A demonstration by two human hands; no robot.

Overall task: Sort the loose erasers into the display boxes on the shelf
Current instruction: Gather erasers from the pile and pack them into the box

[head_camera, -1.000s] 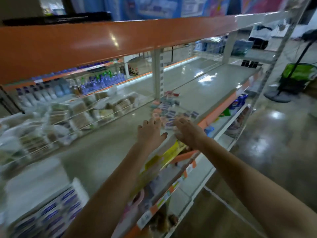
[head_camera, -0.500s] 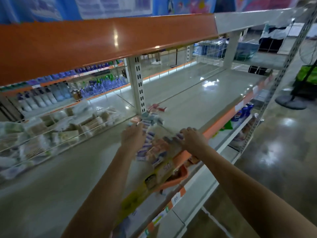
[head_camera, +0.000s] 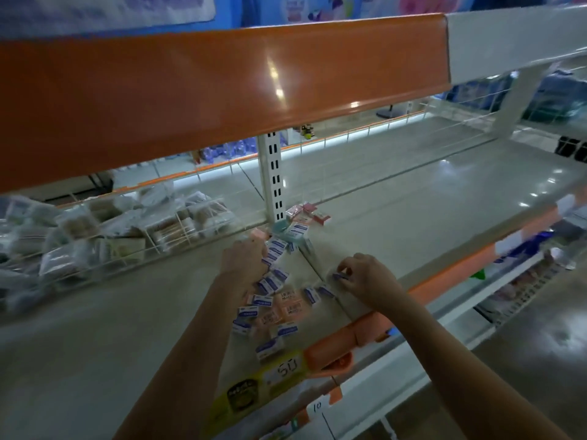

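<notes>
Loose erasers (head_camera: 270, 300) on shelf (head_camera: 397, 223), wire basket (head_camera: 133, 242) left, perhaps boxes (head_camera: 313, 214) behind

Glossy grey floor (head_camera: 540, 360) with light glare; orange-edged upper shelf (head_camera: 222, 84); white slotted upright (head_camera: 273, 182); blue posters (head_camera: 333, 7)

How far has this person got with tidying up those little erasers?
Barely started. Most loose erasers lie scattered on the shelf. The right hand pinches one blue-and-white eraser; the left hand reaches into the pile. I cannot make out any filled box.

Both arms reach forward; left hand (head_camera: 243, 260) lies palm-down, right hand (head_camera: 365, 277) has fingertips pinched.
</notes>
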